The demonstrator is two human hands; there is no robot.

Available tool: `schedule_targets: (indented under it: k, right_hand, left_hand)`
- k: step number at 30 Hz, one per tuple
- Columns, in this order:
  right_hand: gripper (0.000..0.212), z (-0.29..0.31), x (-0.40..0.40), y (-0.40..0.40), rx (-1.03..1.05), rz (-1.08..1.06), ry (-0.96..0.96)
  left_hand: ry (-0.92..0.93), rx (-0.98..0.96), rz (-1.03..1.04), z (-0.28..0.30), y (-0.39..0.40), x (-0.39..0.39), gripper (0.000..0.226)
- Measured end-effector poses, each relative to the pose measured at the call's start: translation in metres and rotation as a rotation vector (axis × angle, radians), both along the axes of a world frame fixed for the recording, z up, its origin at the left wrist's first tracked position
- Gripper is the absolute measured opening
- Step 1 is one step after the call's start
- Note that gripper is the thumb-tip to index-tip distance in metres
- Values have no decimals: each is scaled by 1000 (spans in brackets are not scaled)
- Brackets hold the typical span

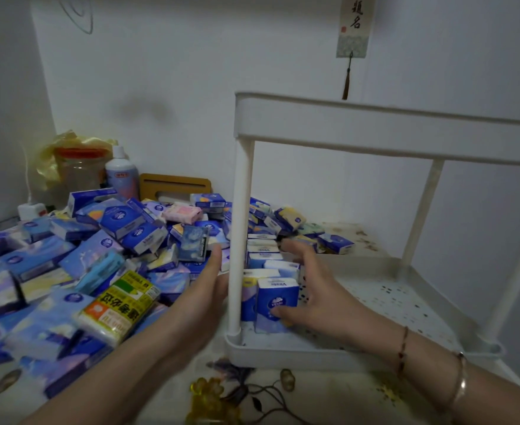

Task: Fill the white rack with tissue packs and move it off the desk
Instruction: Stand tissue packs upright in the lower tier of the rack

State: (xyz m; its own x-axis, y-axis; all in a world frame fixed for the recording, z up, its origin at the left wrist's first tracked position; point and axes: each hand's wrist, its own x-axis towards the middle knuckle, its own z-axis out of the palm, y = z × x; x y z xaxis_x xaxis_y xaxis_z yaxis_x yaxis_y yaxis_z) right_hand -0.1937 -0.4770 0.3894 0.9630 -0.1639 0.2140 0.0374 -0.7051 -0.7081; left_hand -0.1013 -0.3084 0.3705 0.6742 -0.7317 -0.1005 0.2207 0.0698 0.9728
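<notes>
Head view, item one: white rack [329, 130], two tiers on round posts, standing on the desk [329, 394] at my right front, its near-left post rising between my two hands. Lower tray: a short row of tissue packs [265, 265] stood upright along the left edge, running away from me toward the wall; most of the tray to the right of them is bare. Upper tier: seen only from below and edge-on, contents cannot be told. Item two: front pack of the row [275, 302], blue and white, upright, nearest me. My right hand [317, 289] is inside the tray, fingers spread, thumb resting on the lower face of that front pack, fingertips reaching along the right side of the row; it presses rather than pinches. My left hand [209, 289] is outside the rack, just left of the post, open and flat, palm turned toward the row, holding nothing that I can see. Item three: loose heap of packs [93, 240] covering the desk to my left, touching the rack's left edge, so stock lies nearer my left hand and the free tray space nearer my right. By my judgement, filling has barely begun. Beyond: bottle [120, 176] and jar [79, 168] by the wall.
</notes>
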Motion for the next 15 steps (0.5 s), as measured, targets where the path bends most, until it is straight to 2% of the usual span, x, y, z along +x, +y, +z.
schedule_targets:
  k: [2,4,8,11,15]
  right_hand:
    - [97,0,-2,0,110,-14,130]
    - [84,2,-2,3,186,2,281]
    - [74,-1,8,10,203,-4,351]
    - [77,-5,19,14,185,27,350]
    - [71,-1,17,15,163,41,365]
  left_hand:
    - [10,6,-6,0,1,-4,81]
    - [24,-11,-12,-1,0,-6,80]
    - [36,-15,58,-2,-4,-6,83]
    - [15,-65,109,-2,-18,-6,57]
    - [-41,-6,339,2,-36,-1,36]
